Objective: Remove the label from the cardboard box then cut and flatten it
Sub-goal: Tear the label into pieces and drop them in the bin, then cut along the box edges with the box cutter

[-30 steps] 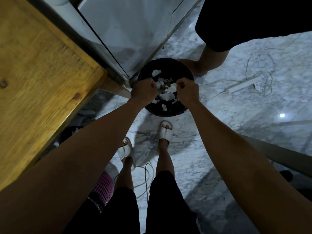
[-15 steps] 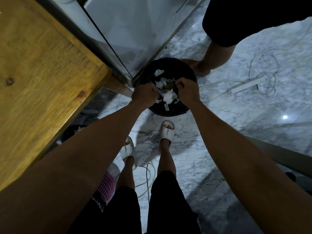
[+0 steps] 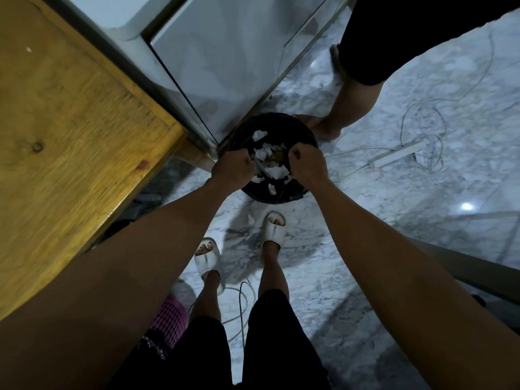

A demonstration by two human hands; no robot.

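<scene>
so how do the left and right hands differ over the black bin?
The left hand sits over the near-left rim of the round black waste bin, with a pale strip showing at its knuckles; what it grips is unclear. The right hand sits over the right rim, with nothing visible in its fist. Both are closed, knuckles up, above the torn white paper scraps.

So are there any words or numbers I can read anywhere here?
None can be read.
White paper scraps in the black bin: any print is too small and blurred.
Power strip, wooden table, white slippers: no writing shows.
</scene>
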